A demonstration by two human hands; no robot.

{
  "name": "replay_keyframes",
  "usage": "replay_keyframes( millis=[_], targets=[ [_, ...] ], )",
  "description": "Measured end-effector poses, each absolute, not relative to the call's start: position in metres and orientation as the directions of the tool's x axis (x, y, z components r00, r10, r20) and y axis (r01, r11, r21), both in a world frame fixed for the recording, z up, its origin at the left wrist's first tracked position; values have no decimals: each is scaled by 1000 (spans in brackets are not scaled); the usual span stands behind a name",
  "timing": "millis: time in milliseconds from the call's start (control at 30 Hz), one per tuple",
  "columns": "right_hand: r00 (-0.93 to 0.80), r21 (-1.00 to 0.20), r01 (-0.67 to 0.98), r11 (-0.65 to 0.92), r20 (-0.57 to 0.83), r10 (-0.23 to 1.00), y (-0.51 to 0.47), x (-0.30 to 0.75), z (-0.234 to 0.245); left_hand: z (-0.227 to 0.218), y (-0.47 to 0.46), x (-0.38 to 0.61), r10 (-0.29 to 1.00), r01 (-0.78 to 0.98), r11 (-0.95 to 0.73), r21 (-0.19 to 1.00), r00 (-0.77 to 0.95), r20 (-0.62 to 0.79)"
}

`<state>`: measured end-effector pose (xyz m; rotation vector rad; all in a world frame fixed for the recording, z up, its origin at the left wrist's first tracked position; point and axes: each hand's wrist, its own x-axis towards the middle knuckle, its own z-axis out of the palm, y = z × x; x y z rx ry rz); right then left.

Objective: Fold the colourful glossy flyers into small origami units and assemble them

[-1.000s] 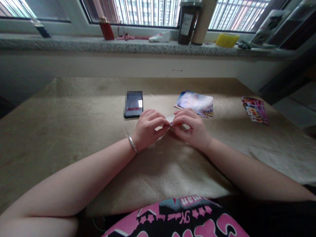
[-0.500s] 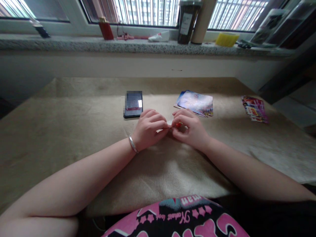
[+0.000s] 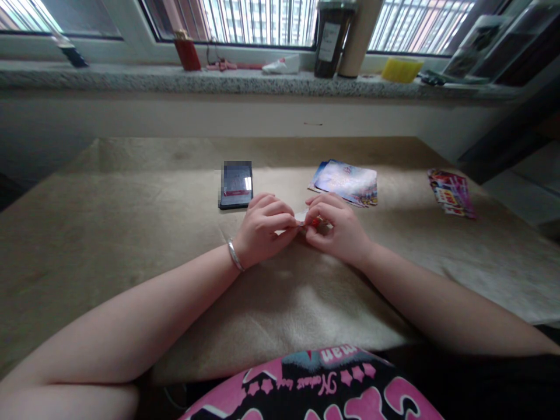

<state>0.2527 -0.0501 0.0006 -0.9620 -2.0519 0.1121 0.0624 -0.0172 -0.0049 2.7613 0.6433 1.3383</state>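
Note:
My left hand (image 3: 268, 224), with a silver bangle at its wrist, is closed in a pinch. My right hand (image 3: 336, 224) pinches from the other side, and the fingertips of both hands nearly meet. Between them they grip a small, thin white-and-red piece (image 3: 301, 217). White shows in the middle, while red peeks out under the right fingers. Fingers hide most of it, so its exact kind cannot be made out. Just beyond the right hand lies a spread of glossy picture cards (image 3: 347, 178). A dark phone (image 3: 237, 185) lies beyond the left hand.
Narrow pink-and-red printed packets or cards (image 3: 452, 193) lie fanned at the right of the table (image 3: 131, 210). Behind it, a stone windowsill (image 3: 245, 81) bears a red lighter-like item (image 3: 187, 52), a dark jar (image 3: 332, 41) and a yellow object (image 3: 401, 70).
Slightly more of the white part shows between my fingertips. Both hands have otherwise stayed in place, and the things on the table have not moved.

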Motion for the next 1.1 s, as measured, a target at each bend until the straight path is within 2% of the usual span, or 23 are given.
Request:
replay_keyframes(
  millis=[333,800,1100],
  targets=[
    [-333,-359,641,678,666,667,-42,263,-2,-9,-14,62,423,381,-889,253,476,771],
    [-327,-357,660,661,656,681,-42,265,-3,-10,-12,59,440,396,-880,262,477,761],
    [-269,-316,685,656,727,631,-42,271,-4,-9,-6,52,500,326,-865,381,494,711]
  ],
)
